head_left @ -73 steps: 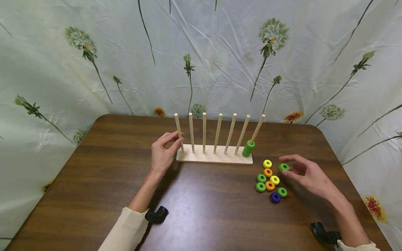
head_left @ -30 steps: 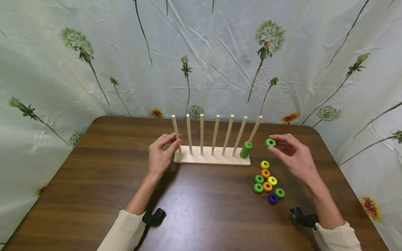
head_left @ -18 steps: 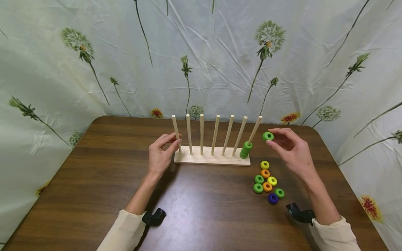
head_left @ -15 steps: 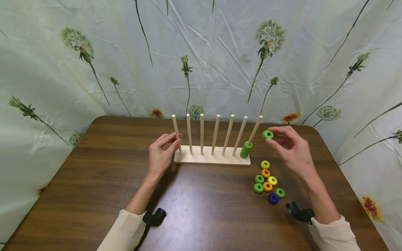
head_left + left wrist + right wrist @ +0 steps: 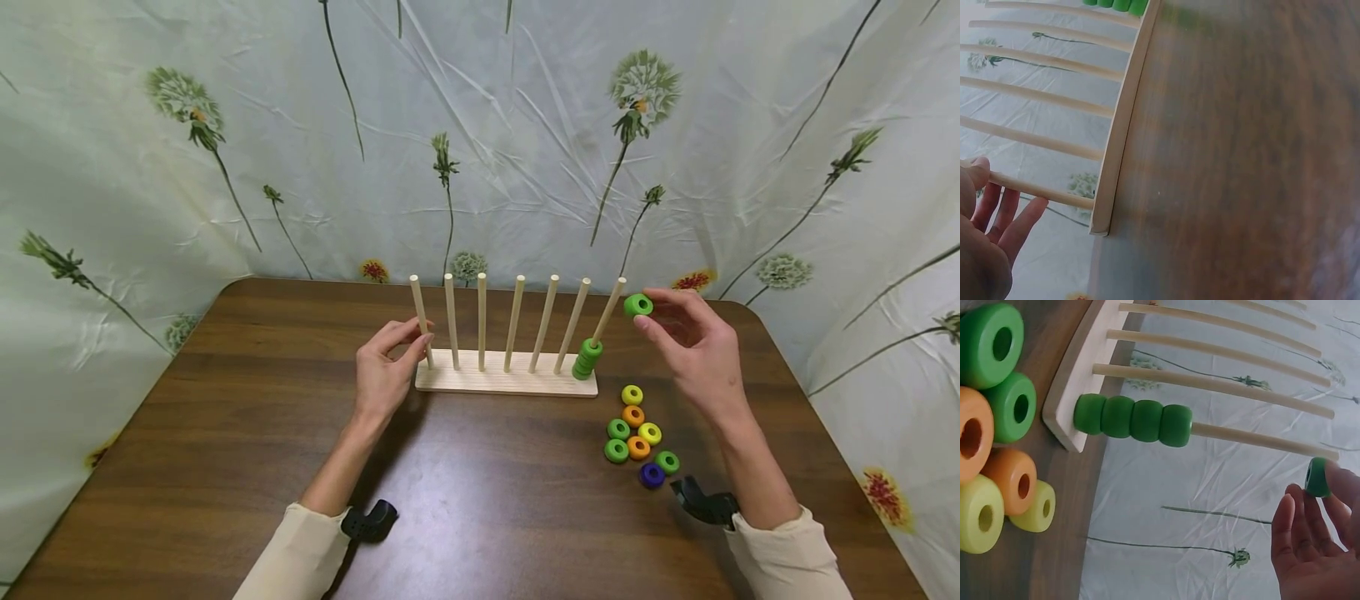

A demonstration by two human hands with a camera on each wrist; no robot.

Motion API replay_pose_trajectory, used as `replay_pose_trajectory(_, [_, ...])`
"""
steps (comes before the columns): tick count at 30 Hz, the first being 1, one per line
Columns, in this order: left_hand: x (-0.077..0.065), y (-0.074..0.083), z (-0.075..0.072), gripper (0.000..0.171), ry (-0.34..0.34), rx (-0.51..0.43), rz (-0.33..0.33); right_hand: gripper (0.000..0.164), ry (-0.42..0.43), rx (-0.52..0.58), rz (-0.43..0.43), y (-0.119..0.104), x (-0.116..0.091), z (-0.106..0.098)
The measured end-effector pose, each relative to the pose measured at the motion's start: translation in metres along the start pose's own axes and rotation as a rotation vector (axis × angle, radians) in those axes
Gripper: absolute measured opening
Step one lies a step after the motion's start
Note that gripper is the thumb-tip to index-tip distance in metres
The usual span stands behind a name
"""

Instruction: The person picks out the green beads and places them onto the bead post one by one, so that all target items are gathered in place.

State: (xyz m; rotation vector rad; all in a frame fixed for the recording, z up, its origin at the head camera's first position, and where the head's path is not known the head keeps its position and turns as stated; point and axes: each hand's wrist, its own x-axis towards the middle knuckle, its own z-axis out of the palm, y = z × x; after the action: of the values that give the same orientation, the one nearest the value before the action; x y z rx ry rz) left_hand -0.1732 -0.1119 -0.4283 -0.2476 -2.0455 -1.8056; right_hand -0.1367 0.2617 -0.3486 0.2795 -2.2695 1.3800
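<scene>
A pale wooden peg rack point(image 5: 506, 382) with a row of upright pegs stands near the middle of the table. My left hand point(image 5: 386, 367) pinches its leftmost peg point(image 5: 420, 304) between thumb and fingers; the left wrist view shows them on either side of the peg point(image 5: 1060, 195). Several green rings point(image 5: 587, 360) are stacked at the foot of the rightmost peg point(image 5: 609, 308). My right hand point(image 5: 701, 354) holds one more green ring point(image 5: 631, 309) by thumb and fingertips, just right of that peg's upper part. In the right wrist view this ring point(image 5: 1317, 478) is apart from the peg tip.
In front of the rack's right end lie loose rings: green point(image 5: 612, 457), orange point(image 5: 632, 422), yellow point(image 5: 631, 402) and a dark blue one point(image 5: 647, 484). A flowered cloth point(image 5: 300, 150) hangs behind the brown table point(image 5: 225, 467). Each wrist wears a black band.
My right hand has carried the green ring from beside the loose rings up and left, close to the top of the rightmost peg. The left hand keeps its hold on the leftmost peg.
</scene>
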Motion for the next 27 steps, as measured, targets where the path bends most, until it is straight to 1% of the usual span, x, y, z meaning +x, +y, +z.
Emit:
replay_pose_trajectory(7, [0.0, -0.001, 0.001, 0.024, 0.001, 0.007, 0.002, 0.037, 0.059, 0.001, -0.012, -0.006, 0.004, 0.002])
replay_pose_trajectory(17, [0.001, -0.002, 0.0, 0.022, 0.009, 0.022, -0.002, 0.035, 0.099, 0.127, -0.08, -0.013, 0.01, 0.012])
replay_pose_trajectory(24, [0.001, -0.001, 0.0, 0.02, 0.011, 0.023, -0.008, 0.037, 0.124, 0.141, -0.11, -0.015, 0.014, 0.014])
replay_pose_trajectory(27, [0.001, -0.002, 0.0, 0.022, 0.005, 0.021, -0.004, 0.036, 0.12, 0.178, -0.109, -0.016, 0.015, 0.015])
